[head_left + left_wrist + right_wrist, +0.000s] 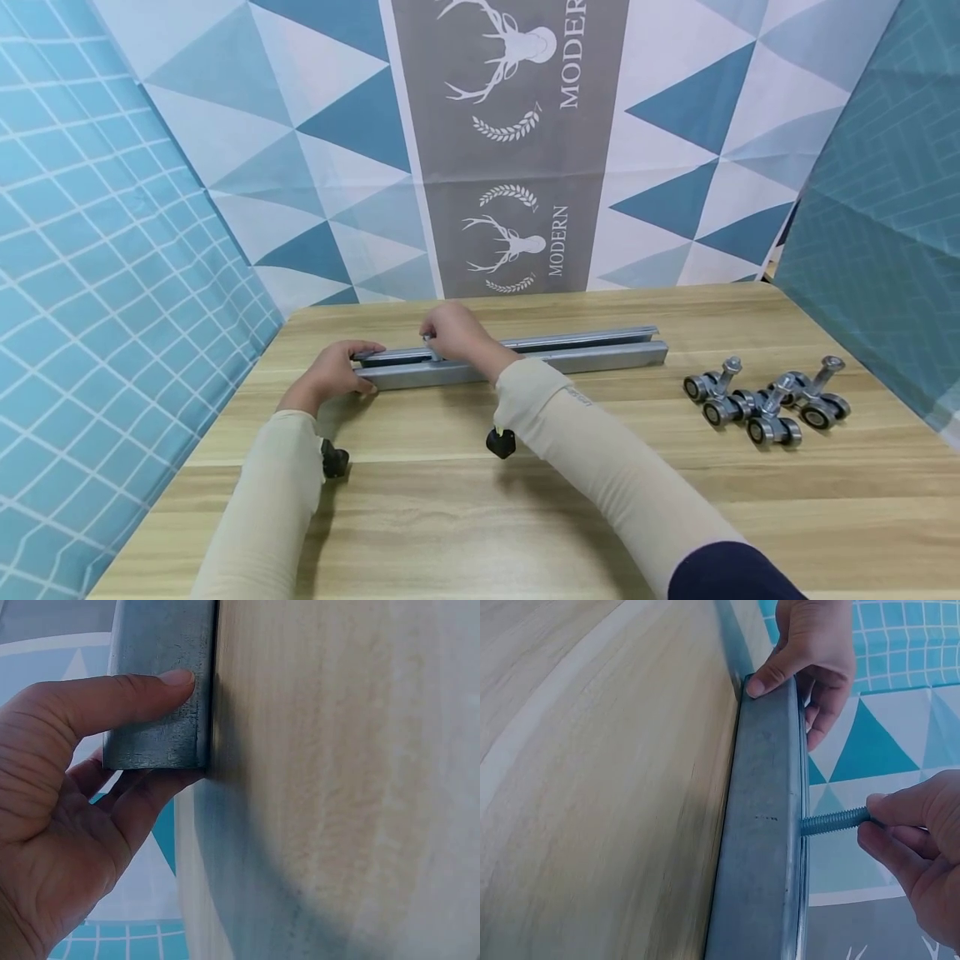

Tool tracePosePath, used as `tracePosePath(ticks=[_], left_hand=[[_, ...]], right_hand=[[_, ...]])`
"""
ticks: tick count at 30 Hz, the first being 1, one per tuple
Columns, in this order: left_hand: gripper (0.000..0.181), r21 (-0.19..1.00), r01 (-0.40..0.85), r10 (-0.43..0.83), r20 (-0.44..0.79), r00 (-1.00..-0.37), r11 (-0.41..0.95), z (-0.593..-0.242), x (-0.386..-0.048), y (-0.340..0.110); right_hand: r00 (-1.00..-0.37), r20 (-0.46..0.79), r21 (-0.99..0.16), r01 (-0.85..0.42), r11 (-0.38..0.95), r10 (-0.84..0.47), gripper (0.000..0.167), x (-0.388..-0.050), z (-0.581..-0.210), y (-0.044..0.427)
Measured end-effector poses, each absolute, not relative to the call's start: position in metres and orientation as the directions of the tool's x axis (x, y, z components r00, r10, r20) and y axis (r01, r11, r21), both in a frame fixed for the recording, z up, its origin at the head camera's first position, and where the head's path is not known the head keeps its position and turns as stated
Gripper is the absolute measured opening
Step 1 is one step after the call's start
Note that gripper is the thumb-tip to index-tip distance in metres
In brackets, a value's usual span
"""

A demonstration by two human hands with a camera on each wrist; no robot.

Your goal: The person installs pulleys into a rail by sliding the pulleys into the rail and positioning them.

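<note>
A long grey metal rail (600,358) with an open slot along its top lies across the back of the wooden table. At its left end, the left hand (333,372) grips it, thumb on the near side and fingers round the far side. The right hand (459,333) pinches the end of a threaded bolt (834,821) between thumb and fingertips. In the right wrist view the bolt stands out from the slotted side of the rail (761,825). Whatever the bolt joins inside the slot is hidden.
Several wheeled roller pieces with bolts (765,408) lie in a cluster on the table (420,517) to the right of the rail. Patterned cloth (525,150) hangs behind the table, with more cloth at both sides. A black wrist device shows under each sleeve.
</note>
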State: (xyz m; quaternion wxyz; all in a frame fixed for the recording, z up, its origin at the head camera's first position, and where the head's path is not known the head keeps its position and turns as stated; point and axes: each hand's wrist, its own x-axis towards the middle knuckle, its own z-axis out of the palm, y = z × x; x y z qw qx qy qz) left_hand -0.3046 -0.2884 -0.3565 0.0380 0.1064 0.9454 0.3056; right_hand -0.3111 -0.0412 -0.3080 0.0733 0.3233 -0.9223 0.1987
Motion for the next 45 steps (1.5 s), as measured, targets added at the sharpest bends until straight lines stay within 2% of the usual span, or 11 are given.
tracePosePath(ticks=[7,20,24,30,45], left_hand=[[0.066,0.591,0.184,0.233,-0.007,-0.973,0.786,-0.359,-0.305,-0.289],[0.065,0.584,0.179,0.230,-0.013,-0.973,0.791,-0.356,-0.307,-0.286],[0.066,0.587,0.178,0.228,-0.012,-0.974,0.790,-0.356,-0.308,-0.288],[0.066,0.594,0.173,0.222,-0.010,-0.975,0.786,-0.355,-0.306,-0.292],[0.068,0.583,0.177,0.224,-0.010,-0.974,0.793,-0.358,-0.307,-0.291]], right_hand=[[-0.794,0.251,-0.341,-0.608,0.717,-0.553,0.017,-0.311,-0.310,-0.048],[-0.772,0.281,-0.307,-0.635,0.709,-0.570,0.015,-0.311,-0.307,-0.055],[-0.770,0.278,-0.319,-0.638,0.701,-0.575,0.021,-0.312,-0.305,-0.060],[-0.780,0.254,-0.351,-0.625,0.697,-0.572,0.014,-0.310,-0.304,-0.072],[-0.807,0.244,-0.387,-0.589,0.710,-0.537,0.016,-0.310,-0.310,-0.085]])
